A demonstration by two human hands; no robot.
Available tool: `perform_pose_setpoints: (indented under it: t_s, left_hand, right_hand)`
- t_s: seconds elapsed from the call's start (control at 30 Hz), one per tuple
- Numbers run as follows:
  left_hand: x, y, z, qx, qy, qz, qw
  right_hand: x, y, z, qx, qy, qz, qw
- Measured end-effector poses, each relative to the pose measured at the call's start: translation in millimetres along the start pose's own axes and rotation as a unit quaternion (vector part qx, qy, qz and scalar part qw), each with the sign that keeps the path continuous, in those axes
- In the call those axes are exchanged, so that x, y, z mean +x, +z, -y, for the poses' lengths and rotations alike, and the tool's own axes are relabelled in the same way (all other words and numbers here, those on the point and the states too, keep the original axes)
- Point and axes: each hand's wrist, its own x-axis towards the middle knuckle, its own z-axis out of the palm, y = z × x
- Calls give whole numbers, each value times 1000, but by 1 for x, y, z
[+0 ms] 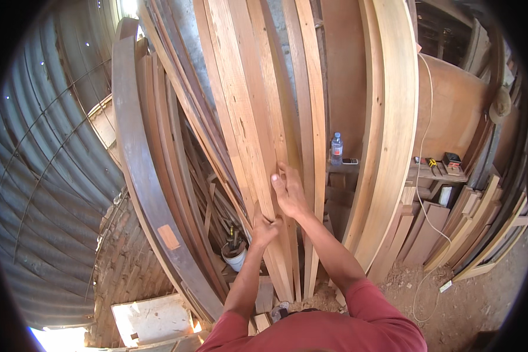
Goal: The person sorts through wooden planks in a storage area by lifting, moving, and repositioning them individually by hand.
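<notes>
In the head view, my left grip (267, 231) curls round the long plank (245, 117), which rises above it, seemingly to steady it; just beyond, my right grip (288, 192), loosely open, thumb raised, rests against its right edge.

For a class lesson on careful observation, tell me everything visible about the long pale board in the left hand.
The board is long and narrow and looks like bare wood, light tan with visible grain and small dark marks on its face. It stands steeply among other boards, and its top runs out of the picture. The left hand is closed around it low down. The right hand is beside it, slightly higher; whether that touches it is unclear.
</notes>
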Motion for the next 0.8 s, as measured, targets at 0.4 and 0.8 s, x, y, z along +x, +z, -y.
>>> perform_pose_setpoints:
  t_s: [0.4,0.8]
  left_hand:
    - [90,5,86,16,32,-7,999]
    - [74,8,90,171,8,-32,985]
  right_hand:
    - [-4,-68,-55,-271,11,-102,957]
    - [6,-30,-108,-254,54,-100,961]
